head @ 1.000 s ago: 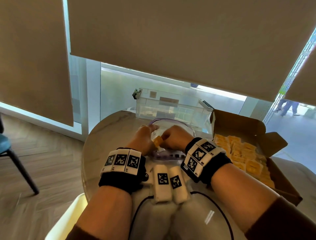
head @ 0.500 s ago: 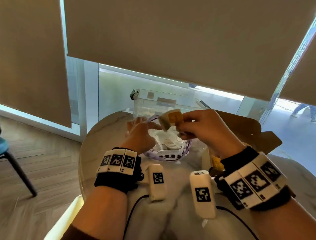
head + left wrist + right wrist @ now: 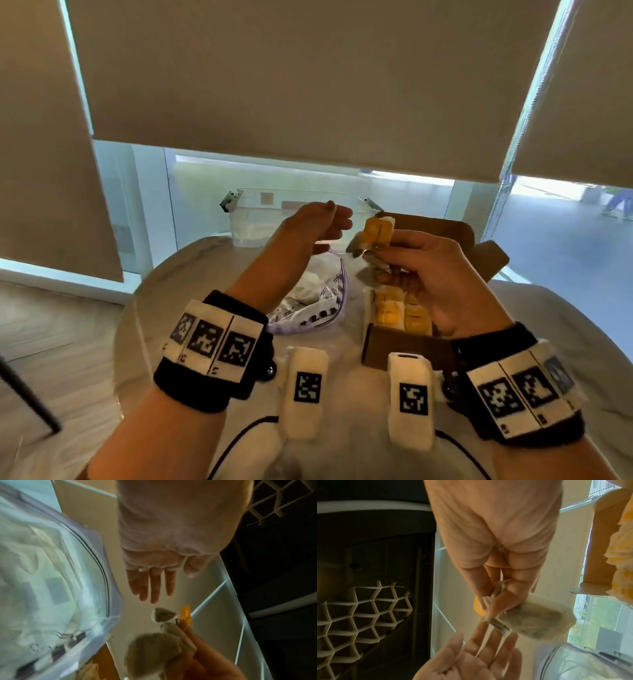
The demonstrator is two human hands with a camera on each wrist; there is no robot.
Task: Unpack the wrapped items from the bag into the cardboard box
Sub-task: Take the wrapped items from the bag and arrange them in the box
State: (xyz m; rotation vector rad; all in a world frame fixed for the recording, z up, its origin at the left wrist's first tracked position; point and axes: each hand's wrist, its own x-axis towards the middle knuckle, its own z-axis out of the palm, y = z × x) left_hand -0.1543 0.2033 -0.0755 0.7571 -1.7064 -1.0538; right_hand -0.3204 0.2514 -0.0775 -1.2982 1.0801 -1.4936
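My right hand (image 3: 407, 260) pinches a wrapped item with a yellow label (image 3: 376, 230) and a grey filled pouch (image 3: 537, 620), held in the air above the cardboard box (image 3: 404, 346). Several yellow wrapped items (image 3: 400, 311) lie inside the box. My left hand (image 3: 318, 222) is raised beside it with straight fingers (image 3: 154, 586), empty, just left of the held item (image 3: 164, 615). The clear zip bag (image 3: 315, 301) with white wrapped items lies on the table under my left forearm.
A clear plastic bin (image 3: 253, 219) stands at the back of the round marble table (image 3: 171, 308). The box's flaps (image 3: 479, 253) stand open at the right. Two white tagged devices (image 3: 305, 387) with black cables lie near the front edge.
My right hand carried the wrapped item from over the bag to the right, above the box. My left hand let go of the bag, rose and opened.
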